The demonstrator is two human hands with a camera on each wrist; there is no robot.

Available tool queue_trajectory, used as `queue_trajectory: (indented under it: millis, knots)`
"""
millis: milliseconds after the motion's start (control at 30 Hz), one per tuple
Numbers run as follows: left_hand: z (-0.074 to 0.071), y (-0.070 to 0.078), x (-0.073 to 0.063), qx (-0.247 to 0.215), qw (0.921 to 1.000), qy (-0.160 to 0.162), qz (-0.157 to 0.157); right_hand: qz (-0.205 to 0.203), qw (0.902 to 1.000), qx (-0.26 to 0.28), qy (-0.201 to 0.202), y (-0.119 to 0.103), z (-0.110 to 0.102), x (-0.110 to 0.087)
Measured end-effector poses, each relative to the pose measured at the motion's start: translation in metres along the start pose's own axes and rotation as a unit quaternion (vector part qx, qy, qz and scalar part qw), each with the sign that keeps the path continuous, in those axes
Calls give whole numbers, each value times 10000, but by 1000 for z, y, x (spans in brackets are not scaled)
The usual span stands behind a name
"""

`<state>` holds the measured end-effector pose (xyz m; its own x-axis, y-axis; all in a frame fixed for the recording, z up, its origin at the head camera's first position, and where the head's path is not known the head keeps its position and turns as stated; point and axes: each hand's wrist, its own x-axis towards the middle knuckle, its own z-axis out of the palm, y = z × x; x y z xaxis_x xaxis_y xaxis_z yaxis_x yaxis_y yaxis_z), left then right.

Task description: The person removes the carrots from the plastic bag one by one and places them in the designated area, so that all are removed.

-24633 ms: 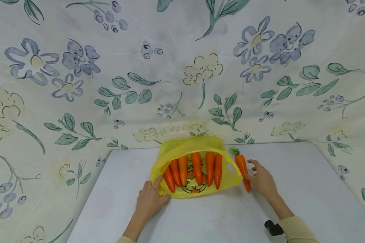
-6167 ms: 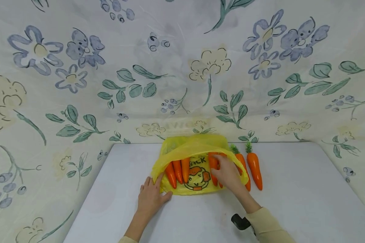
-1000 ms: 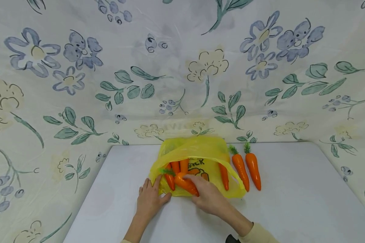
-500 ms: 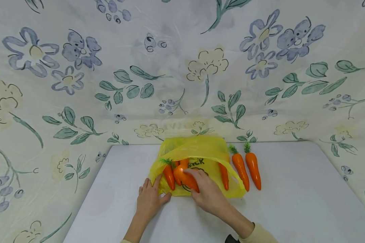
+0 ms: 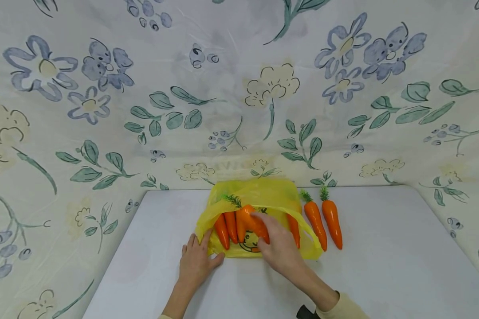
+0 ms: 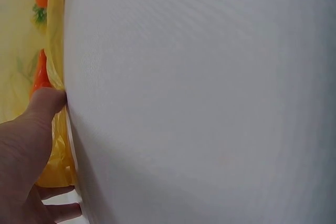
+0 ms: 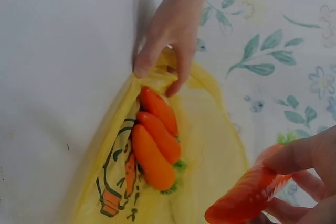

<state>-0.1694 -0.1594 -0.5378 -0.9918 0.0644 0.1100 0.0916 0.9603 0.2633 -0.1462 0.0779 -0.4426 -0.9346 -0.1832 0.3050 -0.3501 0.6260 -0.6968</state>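
The right hand [image 5: 280, 248] partly hides the carrot [image 7: 242, 195] it grips

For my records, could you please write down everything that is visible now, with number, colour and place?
Table: one, white, underneath.
Floral sheet: one, pale, patterned, behind the table.
Bag: one, yellow, cartoon print, on the table.
Carrots inside the bag: at least four, orange, three left, one right.
Loose carrots: two, orange with green tops, right of the bag.
Held carrot: one, orange with green top, at the bag's mouth.
Black object: one, black, at the bottom edge, unclear what.
Sleeves: two, cream, bottom edge.
Left hand: one, bare, on the bag's left corner.
Right hand: one, bare, gripping the held carrot.
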Motion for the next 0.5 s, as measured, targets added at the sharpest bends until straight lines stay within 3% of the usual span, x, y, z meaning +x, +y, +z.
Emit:
queue_trajectory:
  millis: [200,500]
  knots:
    - [1,-1,1,30,10000,-37,2,-90,9996,-143,210,-3,-5,2]
    - [-1,-1,0,-19,10000,-16,-1,-180,9984,207,485,-6,-20,7]
